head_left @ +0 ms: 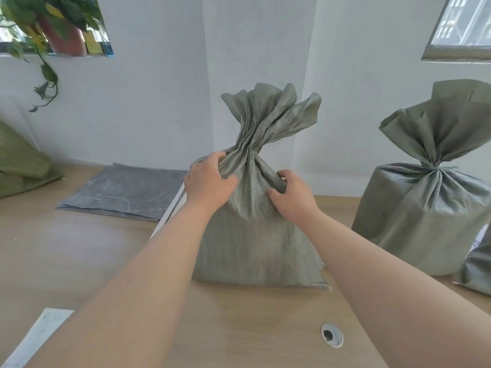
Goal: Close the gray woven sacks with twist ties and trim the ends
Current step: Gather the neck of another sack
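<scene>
The gray woven sack (255, 240), filled and upright, stands at the middle of the pale wooden surface (239, 328). Its neck is gathered into tight pleats, and the loose mouth fans out above. Whether anything binds the neck cannot be told.

Both hands grip the sack just below the gathered neck. The left hand (208, 181) has its fingers curled over the sack's left shoulder and its thumb pressed against the front. The right hand (291, 193) pinches a fold of fabric on the right shoulder. Two bare forearms reach in from the near edge.

To the right, apart from it, stands a second gray woven sack (425, 221). It is rounder, with its neck cinched tight and its mouth flaring wide. In front of that, at the right edge of the view, part of a third gray sack (478, 272) shows.

Behind and to the left lies a flat, folded dark gray sheet (125, 192). Further left, slumped green sacks (21, 166) rest by the white wall. A round white cable grommet (331, 335) is set in the surface near the front, and a white paper (39, 338) lies at the lower left. A potted trailing plant (53, 27) stands on the windowsill at the upper left.
</scene>
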Action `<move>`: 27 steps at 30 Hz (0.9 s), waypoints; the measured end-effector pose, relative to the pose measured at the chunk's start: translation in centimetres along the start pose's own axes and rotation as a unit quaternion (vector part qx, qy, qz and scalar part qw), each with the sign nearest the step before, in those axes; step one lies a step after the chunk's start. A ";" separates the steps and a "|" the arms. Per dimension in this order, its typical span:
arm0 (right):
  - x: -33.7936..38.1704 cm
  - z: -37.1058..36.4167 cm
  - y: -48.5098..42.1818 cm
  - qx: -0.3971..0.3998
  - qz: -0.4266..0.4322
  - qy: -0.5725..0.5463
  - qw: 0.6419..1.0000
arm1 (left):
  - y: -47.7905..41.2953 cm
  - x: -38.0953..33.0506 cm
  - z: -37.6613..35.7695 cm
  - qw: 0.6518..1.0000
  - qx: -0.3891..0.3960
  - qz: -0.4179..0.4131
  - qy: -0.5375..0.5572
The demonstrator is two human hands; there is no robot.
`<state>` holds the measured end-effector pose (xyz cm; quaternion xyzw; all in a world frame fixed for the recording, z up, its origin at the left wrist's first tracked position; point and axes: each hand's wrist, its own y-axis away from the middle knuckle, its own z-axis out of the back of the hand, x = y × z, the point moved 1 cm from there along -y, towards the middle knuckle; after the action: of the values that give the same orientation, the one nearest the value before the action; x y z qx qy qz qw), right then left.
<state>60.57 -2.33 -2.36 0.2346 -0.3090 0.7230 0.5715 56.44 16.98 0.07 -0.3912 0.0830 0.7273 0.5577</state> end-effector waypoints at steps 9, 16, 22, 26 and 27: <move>-0.5 0.2 2.7 -0.012 0.025 0.015 0.999 | 2.9 -1.1 0.3 0.998 -0.054 -0.003 -0.041; -1.3 1.7 8.2 -0.010 0.051 -0.073 0.996 | 7.5 -1.7 1.8 0.997 -0.068 -0.015 -0.025; -1.7 3.5 13.2 -0.027 0.025 -0.136 0.990 | 12.9 -2.4 3.8 0.995 -0.044 -0.057 0.065; -1.9 5.8 17.2 -0.057 -0.001 -0.201 0.978 | 16.6 -4.3 4.9 0.990 -0.059 -0.087 0.095; -2.0 6.4 18.2 -0.068 -0.006 -0.210 0.975 | 17.6 -5.0 5.1 0.989 -0.062 -0.091 0.102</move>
<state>43.25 -11.07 -2.55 0.3441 -0.4691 0.6317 0.5123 38.92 9.66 1.29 -0.5028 0.0584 0.6339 0.5848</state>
